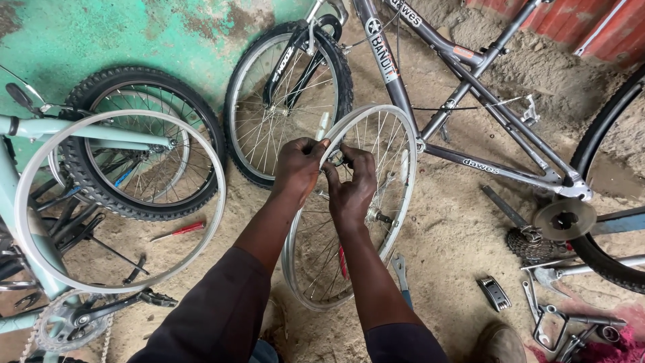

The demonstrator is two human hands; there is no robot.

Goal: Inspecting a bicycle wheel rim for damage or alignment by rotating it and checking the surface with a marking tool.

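Dark sleeves (222,316) lead to both hands: left hand (299,168) and right hand (351,188) pinch the bare spoked wheel's (396,195) rim top; no tyre fitted yet.

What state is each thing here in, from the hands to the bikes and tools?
Left hand: gripping the wheel's rim.
Right hand: pinching at the rim, beside the left.
Spoked wheel: tyreless, held upright.
Bare rim: no spokes, leaning on the pale bike.
Grey bike: lying on sand.
Screwdriver: lying on sand.
Cassette: off, on the ground.
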